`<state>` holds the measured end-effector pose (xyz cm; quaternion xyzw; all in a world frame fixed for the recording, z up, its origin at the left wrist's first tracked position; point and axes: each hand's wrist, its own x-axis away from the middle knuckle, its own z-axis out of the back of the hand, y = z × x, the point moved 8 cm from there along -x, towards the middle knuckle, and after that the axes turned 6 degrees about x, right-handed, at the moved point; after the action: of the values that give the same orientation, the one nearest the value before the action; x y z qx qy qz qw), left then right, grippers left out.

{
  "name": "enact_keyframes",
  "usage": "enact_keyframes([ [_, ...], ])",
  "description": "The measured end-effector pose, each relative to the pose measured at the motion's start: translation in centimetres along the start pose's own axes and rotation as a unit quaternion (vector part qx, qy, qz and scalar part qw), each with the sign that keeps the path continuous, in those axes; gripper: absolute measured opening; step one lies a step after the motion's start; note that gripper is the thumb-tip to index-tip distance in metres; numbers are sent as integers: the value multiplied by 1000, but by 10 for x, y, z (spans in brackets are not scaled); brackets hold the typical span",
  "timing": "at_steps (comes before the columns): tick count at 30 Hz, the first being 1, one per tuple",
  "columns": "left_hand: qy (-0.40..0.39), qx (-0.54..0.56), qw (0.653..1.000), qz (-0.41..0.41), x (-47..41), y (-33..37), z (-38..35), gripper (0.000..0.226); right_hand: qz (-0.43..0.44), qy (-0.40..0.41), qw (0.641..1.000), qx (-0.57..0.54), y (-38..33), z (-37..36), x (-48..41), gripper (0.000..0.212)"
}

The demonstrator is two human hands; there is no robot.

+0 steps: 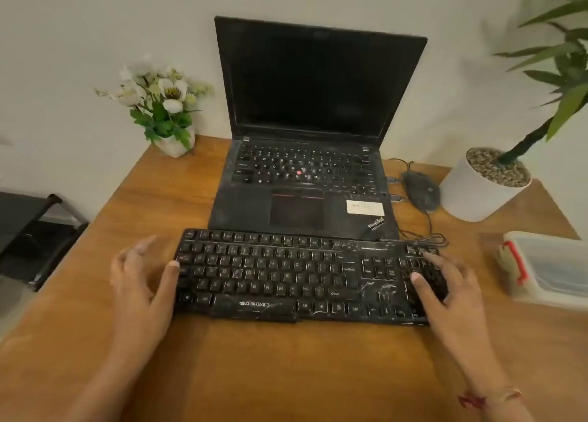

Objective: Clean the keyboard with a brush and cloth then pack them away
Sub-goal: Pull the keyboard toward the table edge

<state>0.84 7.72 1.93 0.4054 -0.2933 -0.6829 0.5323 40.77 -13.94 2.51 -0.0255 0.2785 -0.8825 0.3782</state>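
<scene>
A dusty black keyboard [286, 278] with white smears lies on the wooden desk [286, 367] in front of an open black laptop [305, 167]. My left hand [140, 281] sits at the keyboard's left end with fingers spread and only the thumb touching the edge. My right hand [445, 291] rests over the number pad at the right end, fingers apart, thumb on the keys. Neither hand holds anything. No brush or cloth shows in view.
A clear plastic box with red latches [547, 269] stands at the right edge. A wired mouse [421, 191] and a white plant pot [483, 186] sit right of the laptop. A flower vase [173, 141] stands at the back left, a dark rack [35, 230] beside the desk.
</scene>
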Motion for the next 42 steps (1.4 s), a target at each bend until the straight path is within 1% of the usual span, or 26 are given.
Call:
enact_keyframes([
  [2,13,0,1000,0,7,-4,1,57,-24,10,999,-31,10,1,9,67],
  [3,9,-9,1000,1,9,-8,1,60,-23,17,999,-42,13,0,13,69],
  [5,9,-15,1000,6,11,-14,-2,64,-28,33,997,-57,20,-1,19,65],
  [9,6,-24,1000,-10,14,-15,-5,63,-39,74,993,-81,29,-1,27,51],
  [10,1,-28,1000,-12,13,-15,-6,63,-45,76,993,-83,30,-2,29,53],
  [13,-18,-53,998,-5,12,-19,-14,63,-32,85,993,-77,27,-3,32,70],
  [15,-30,-85,996,-6,13,-21,-18,69,-22,87,993,-73,22,-3,33,77],
  [19,-44,-105,994,-1,14,-19,-22,78,-44,110,990,-71,23,3,37,74],
  [21,-33,-92,995,16,14,-20,-19,79,-58,123,988,-68,25,6,38,68],
  [23,-19,-79,996,48,9,-23,-15,81,-73,102,990,-59,26,2,38,69],
  [26,-49,-135,985,96,-1,-26,-16,74,-92,58,994,-9,24,-5,34,71],
  [28,-66,-141,978,140,-9,-27,-18,80,-114,40,993,8,25,-5,29,68],
  [30,-84,-71,975,195,-13,-28,-20,89,-141,17,990,12,28,-8,21,66],
  [31,-102,-8,970,221,-13,-27,-25,93,-150,9,988,22,30,-10,17,66],
  [33,-131,94,950,267,-9,-21,-31,103,-161,7,987,25,33,-10,9,67],
  [35,-135,141,940,280,-8,-18,-34,114,-176,16,984,-9,33,-9,4,62],
  [38,-109,223,930,271,0,-10,-33,101,-171,52,981,-75,32,-2,2,43],
  [40,-95,263,924,261,0,-8,-32,105,-165,74,976,-121,30,5,5,37],
  [42,-86,288,922,244,6,2,-23,93,-159,83,972,-150,31,16,8,33],
])
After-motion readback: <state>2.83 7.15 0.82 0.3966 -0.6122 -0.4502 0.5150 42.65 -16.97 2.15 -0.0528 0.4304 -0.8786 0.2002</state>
